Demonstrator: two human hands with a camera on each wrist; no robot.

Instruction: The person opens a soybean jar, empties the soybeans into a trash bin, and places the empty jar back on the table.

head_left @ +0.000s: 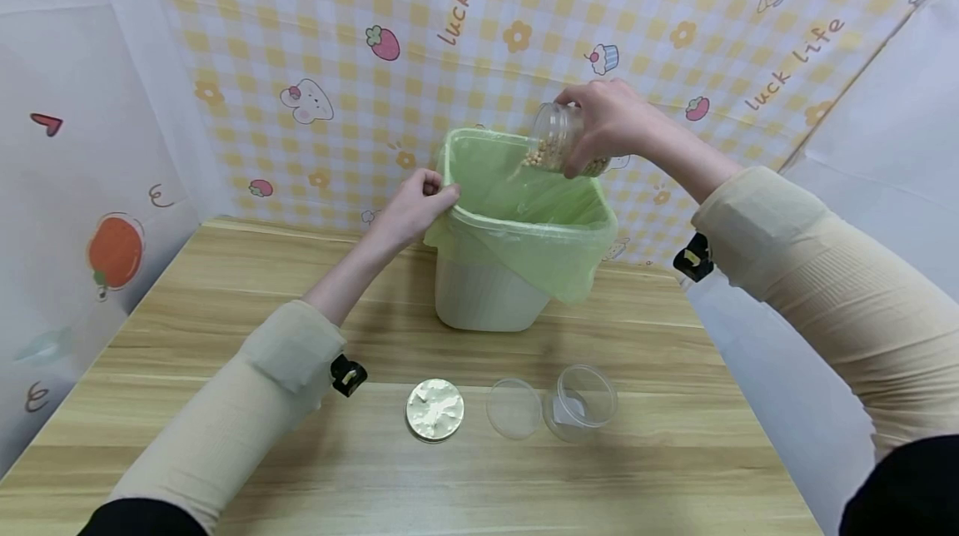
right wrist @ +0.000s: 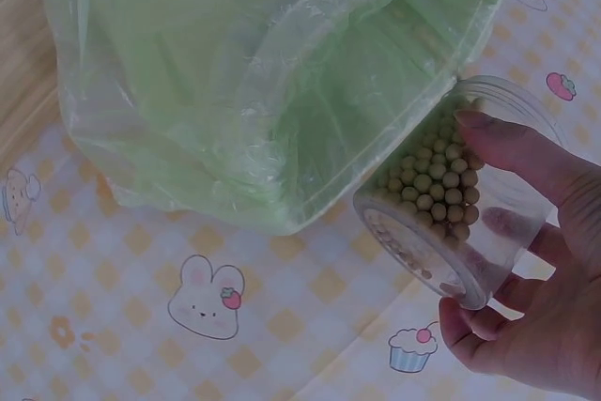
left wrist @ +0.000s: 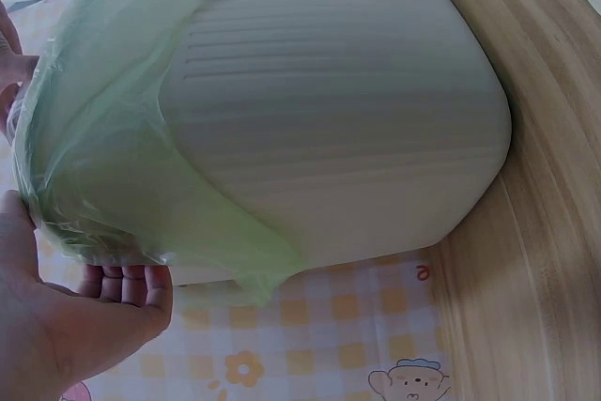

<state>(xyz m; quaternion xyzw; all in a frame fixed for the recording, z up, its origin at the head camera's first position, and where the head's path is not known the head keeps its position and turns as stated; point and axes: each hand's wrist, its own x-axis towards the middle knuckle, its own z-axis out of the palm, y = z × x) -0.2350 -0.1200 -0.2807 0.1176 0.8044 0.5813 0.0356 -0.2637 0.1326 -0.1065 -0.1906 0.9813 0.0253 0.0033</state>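
Observation:
A white trash bin (head_left: pixel 479 290) stands on the table, lined with a thin green bin bag (head_left: pixel 573 257) folded over its rim. My left hand (head_left: pixel 412 207) grips the bagged rim at the left, its fingers curled there in the left wrist view. Over the right side of the opening, my right hand (head_left: pixel 614 124) holds a clear jar (head_left: pixel 553 121) tipped toward the bin. Round tan beans (right wrist: pixel 437 180) lie along the jar's lower side, some near its mouth. The bottom inside the bin is hidden by the bag and rim.
On the table (head_left: pixel 337 469) in front of the bin lie a shiny silver lid (head_left: pixel 435 409), a clear flat disc (head_left: pixel 514 409) and a clear round container (head_left: pixel 584 403). Behind the bin hangs a yellow checked cloth (head_left: pixel 315 45); white sheets hang at both sides.

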